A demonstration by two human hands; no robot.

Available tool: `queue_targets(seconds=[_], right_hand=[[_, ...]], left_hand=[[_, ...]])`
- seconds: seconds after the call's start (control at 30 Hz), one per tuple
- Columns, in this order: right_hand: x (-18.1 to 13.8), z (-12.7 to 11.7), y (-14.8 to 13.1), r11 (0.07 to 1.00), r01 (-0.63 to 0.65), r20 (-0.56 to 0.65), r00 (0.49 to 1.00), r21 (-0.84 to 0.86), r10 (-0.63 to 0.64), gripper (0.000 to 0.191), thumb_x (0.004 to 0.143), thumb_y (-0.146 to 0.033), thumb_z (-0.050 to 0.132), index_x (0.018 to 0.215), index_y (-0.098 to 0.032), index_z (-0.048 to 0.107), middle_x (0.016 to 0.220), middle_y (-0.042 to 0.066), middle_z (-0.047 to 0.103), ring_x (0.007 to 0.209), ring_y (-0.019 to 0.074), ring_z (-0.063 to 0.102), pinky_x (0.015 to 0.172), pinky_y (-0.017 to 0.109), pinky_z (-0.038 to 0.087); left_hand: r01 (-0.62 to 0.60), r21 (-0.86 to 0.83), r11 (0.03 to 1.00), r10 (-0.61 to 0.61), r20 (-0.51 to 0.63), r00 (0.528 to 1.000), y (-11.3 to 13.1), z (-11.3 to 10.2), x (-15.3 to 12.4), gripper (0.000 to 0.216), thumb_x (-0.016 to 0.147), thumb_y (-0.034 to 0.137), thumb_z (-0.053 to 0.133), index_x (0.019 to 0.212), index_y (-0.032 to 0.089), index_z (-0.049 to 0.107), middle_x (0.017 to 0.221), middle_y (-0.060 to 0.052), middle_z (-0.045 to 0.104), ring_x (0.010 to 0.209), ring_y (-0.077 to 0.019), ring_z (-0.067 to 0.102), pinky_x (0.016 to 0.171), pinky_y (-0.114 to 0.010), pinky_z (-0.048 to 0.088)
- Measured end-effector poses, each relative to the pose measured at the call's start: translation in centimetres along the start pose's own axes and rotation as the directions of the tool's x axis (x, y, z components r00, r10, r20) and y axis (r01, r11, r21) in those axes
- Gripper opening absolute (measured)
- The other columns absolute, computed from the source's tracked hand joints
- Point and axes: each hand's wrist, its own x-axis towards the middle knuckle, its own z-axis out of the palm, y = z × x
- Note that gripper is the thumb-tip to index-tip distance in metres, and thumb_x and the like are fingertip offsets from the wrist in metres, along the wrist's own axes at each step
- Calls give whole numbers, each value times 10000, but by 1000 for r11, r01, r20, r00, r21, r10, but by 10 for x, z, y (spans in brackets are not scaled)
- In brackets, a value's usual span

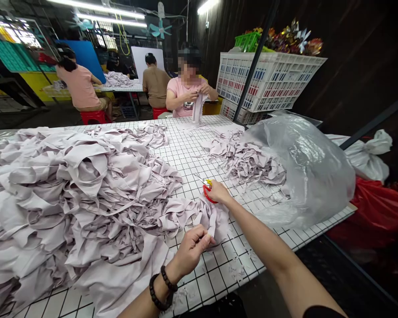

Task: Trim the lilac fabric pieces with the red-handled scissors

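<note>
My left hand (194, 248), with dark bead bracelets at the wrist, pinches the near end of a pale pinkish-grey fabric piece (215, 221). That piece lies on the white table with black grid lines (199, 276). In my right hand (219, 193) is a pair of small scissors (205, 182) with red and yellow handles, its blades pointing away to the left above the table. The scissors are beyond the fabric piece and apart from my left hand. To the left spreads a large heap of the same fabric (86, 190).
A smaller fabric pile (252, 161) lies at the right beside a big clear plastic bag (311, 168). Across the table a person (189, 90) holds a fabric strip (197, 108). White crates (268, 79) stand behind at right. Thread scraps (237, 268) litter the near edge.
</note>
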Motion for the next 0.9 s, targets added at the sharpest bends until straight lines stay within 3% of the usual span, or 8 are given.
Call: queue_targets(seconds=[0.13, 0.27, 0.37, 0.47, 0.53, 0.67, 0.73, 0.9], right_hand=[[25, -10, -6, 996, 29, -76, 997, 79, -23, 216, 870, -363, 611, 874, -147, 619, 832, 21, 638, 729, 146, 600, 676, 292, 486], [25, -67, 10, 968, 120, -286, 957, 218, -54, 211, 746, -352, 662, 819, -176, 572, 711, 1, 603, 664, 151, 548, 619, 266, 432], [13, -106, 23, 927, 206, -381, 921, 314, -76, 294, 690, -419, 663, 808, -189, 522, 706, -15, 560, 600, 118, 486, 568, 250, 406], [-4, -120, 31, 891, 253, -365, 925, 378, -107, 348, 623, -454, 702, 727, -191, 499, 682, -27, 531, 570, 100, 460, 554, 246, 400], [-14, -118, 33, 872, 268, -324, 936, 409, -136, 357, 601, -452, 721, 702, -187, 505, 671, -28, 527, 578, 102, 471, 567, 250, 409], [-28, -110, 29, 845, 295, -243, 948, 445, -203, 328, 624, -426, 726, 719, -186, 523, 685, -26, 539, 626, 118, 508, 615, 260, 433], [-33, -110, 25, 841, 306, -213, 949, 446, -232, 305, 639, -399, 725, 736, -187, 528, 697, -27, 544, 632, 118, 510, 618, 258, 432], [-32, -115, 12, 862, 306, -165, 951, 405, -260, 265, 639, -325, 717, 744, -182, 520, 680, -38, 540, 573, 100, 470, 549, 237, 390]], left_hand=[[-33, 62, 998, 35, -39, 999, 8, -13, -6, 353, 946, 370, 432, 804, 169, 683, 802, -66, 653, 795, -193, 575, 764, -303, 416], [-67, 82, 994, 67, 3, 998, 22, -9, -11, 269, 937, 286, 467, 874, 200, 714, 953, -73, 710, 948, -205, 619, 872, -309, 435], [-106, 83, 991, 92, 154, 984, 33, 9, -16, 273, 943, 266, 448, 953, 218, 716, 1123, -85, 694, 1066, -214, 611, 921, -313, 438], [-166, 117, 979, 116, 351, 929, 35, 21, -12, 248, 924, 325, 492, 975, 227, 714, 1327, -96, 579, 1146, -246, 583, 947, -342, 440], [-154, 148, 977, 101, 315, 944, 29, 21, 0, 250, 924, 347, 487, 977, 230, 702, 1275, -100, 612, 1105, -244, 602, 931, -358, 452], [-85, 203, 976, 81, 31, 996, 2, 9, 43, 372, 869, 304, 565, 1231, 217, 558, 1266, -124, 575, 1141, -246, 539, 916, -384, 449], [-47, 211, 976, 26, 103, 994, -12, 7, 61, 520, 775, 324, 673, 1259, 194, 536, 1262, -141, 566, 1074, -263, 557, 847, -371, 465], [-3, 143, 990, -45, 331, 942, -20, 18, 65, 257, 824, 416, 595, 878, 176, 669, 772, -36, 664, 678, -168, 569, 650, -265, 430]])
